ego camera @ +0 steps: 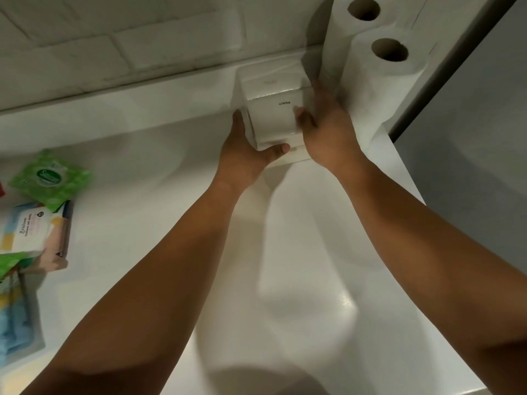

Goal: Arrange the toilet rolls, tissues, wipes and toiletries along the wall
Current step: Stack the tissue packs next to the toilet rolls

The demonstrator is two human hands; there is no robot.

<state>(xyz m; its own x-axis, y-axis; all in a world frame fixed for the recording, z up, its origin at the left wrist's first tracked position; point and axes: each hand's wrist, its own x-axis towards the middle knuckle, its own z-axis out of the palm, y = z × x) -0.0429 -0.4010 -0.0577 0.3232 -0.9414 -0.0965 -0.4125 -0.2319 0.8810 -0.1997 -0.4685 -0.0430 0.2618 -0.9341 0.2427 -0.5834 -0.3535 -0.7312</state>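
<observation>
Tissue pack [273,109] clasped between left hand [246,153], right hand [328,132]

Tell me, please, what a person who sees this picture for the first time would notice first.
Two bare arms reach forward, and the left hand and right hand clasp a white wrapped pack by the tiled wall. Two tall paper rolls stand just right of it, and green wipes lie at the far left.

white tiled wall [119,41], glossy white counter [299,266], dim light.
</observation>
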